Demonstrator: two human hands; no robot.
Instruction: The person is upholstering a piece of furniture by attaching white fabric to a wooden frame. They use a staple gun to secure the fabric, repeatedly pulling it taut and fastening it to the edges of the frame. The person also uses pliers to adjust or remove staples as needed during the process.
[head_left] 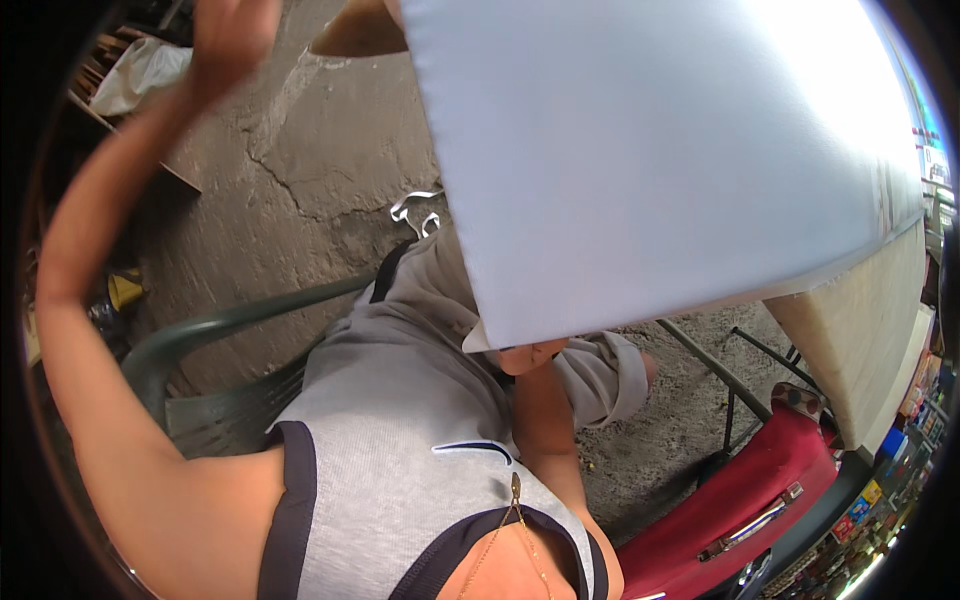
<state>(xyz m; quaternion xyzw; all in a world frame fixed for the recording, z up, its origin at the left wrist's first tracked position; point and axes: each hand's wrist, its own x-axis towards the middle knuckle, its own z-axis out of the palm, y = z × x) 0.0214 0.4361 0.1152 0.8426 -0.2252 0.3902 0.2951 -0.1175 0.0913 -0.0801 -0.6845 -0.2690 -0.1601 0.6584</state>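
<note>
Sits on a green chair (250, 312), with the large white-covered slab (650, 170) across the upper right and right hand (533, 358) at its near corner. Holds left hand (235, 42) raised at upper left, well apart. Cannot tell either as open or closed, owing to blur and partial cover.

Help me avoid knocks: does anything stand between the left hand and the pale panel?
A tan tapered piece juts past the left edge of the pale panel toward the left hand; whether it blocks the way, the view cannot settle.
</note>
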